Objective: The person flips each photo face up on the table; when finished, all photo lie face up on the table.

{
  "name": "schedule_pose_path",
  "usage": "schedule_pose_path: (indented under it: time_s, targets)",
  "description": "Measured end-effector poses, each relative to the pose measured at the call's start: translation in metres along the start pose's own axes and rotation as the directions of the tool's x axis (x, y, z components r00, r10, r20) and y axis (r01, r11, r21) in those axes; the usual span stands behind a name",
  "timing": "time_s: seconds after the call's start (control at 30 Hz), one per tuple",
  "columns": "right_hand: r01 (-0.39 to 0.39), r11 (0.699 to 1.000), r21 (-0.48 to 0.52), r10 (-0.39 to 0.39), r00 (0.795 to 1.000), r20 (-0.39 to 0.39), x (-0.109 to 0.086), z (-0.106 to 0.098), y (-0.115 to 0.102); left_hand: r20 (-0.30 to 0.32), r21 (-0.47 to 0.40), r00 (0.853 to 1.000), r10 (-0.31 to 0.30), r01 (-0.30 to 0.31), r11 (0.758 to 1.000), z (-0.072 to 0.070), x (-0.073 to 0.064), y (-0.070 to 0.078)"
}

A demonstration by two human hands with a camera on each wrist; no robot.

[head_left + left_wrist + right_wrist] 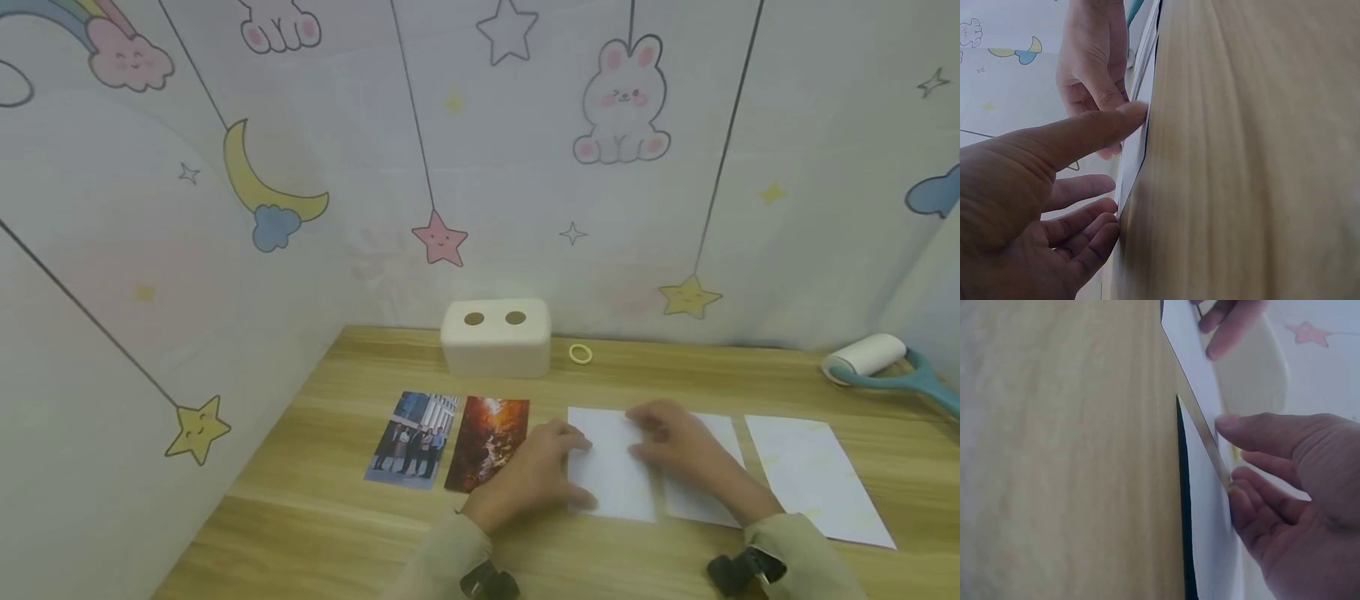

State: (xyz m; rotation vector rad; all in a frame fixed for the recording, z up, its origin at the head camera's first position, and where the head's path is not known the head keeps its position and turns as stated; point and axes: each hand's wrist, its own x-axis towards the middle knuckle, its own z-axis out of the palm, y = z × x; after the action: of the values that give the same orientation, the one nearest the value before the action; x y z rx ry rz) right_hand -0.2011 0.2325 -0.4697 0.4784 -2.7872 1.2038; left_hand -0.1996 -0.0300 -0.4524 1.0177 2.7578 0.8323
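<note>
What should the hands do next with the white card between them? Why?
Maybe lift one edge of the white card and turn it over. The left hand and right hand are at its sides, and it shows plain white, while the people photo and the red photo lie picture side up. Its underside is hidden.

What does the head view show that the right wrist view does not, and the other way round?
Only the head view shows the group photo, the autumn photo, the roller and the moon.

Only the right wrist view shows the dark edge of a sheet.

Both show the left hand, the right hand, white paper and the pink star.
</note>
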Motion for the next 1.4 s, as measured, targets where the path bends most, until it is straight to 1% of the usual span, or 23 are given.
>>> schedule_pose_path:
  time_s: [0.1, 0.17, 0.33, 0.5, 0.57, 0.63, 0.77, 0.87, 1.0, 1.13, 1.27, 1.4]
  targets:
    - [0.008, 1.000, -0.004, -0.008, 1.000, 0.002, 0.000, -0.001, 0.001, 0.008, 0.045, 1.000, 0.020, -0.020, 0.999, 0.000, 0.000, 0.001]
    - [0.007, 1.000, -0.005, -0.007, 1.000, 0.004, 0.000, -0.001, 0.001, 0.017, 0.059, 1.000, 0.023, -0.024, 0.998, 0.001, 0.000, 0.001]
    - [0.003, 1.000, 0.007, -0.004, 1.000, 0.010, 0.000, -0.002, 0.000, 0.027, 0.058, 0.999, 0.024, -0.025, 0.998, 0.002, -0.001, 0.000]
    - [0.018, 0.999, 0.029, -0.018, 1.000, 0.010, -0.001, -0.002, 0.001, 0.018, 0.077, 0.999, 0.050, -0.051, 0.996, 0.001, -0.002, -0.001]
    - [0.028, 0.999, 0.031, -0.028, 1.000, 0.011, -0.001, -0.003, 0.002, 0.023, 0.070, 0.998, 0.054, -0.056, 0.996, 0.000, -0.003, -0.001]
    - [0.037, 0.999, 0.024, -0.037, 0.999, 0.017, -0.001, -0.003, 0.003, 0.033, 0.043, 0.998, 0.051, -0.053, 0.998, -0.001, -0.003, -0.002]
    - [0.065, 0.998, 0.002, -0.065, 0.997, 0.033, 0.000, -0.005, 0.006, 0.048, -0.048, 0.999, 0.024, -0.022, 0.999, -0.003, -0.004, -0.006]
    - [0.095, 0.995, 0.003, -0.095, 0.994, 0.050, 0.000, -0.008, 0.007, 0.052, -0.118, 0.999, 0.007, -0.001, 0.993, -0.003, -0.004, -0.011]
    - [0.130, 0.991, 0.012, -0.130, 0.987, 0.091, -0.001, -0.014, 0.007, 0.056, -0.185, 0.998, 0.002, 0.008, 0.983, -0.005, -0.004, -0.015]
    - [0.147, 0.988, 0.036, -0.151, 0.979, 0.137, -0.003, -0.020, 0.007, 0.058, -0.226, 0.998, 0.007, 0.006, 0.974, -0.006, -0.003, -0.017]
    - [0.129, 0.989, 0.071, -0.139, 0.975, 0.172, -0.004, -0.024, 0.008, 0.058, -0.249, 0.998, 0.001, 0.013, 0.968, -0.007, -0.003, -0.018]
    - [0.119, 0.989, 0.087, -0.134, 0.973, 0.186, -0.004, -0.025, 0.008, 0.062, -0.263, 0.998, -0.007, 0.023, 0.965, -0.007, -0.003, -0.019]
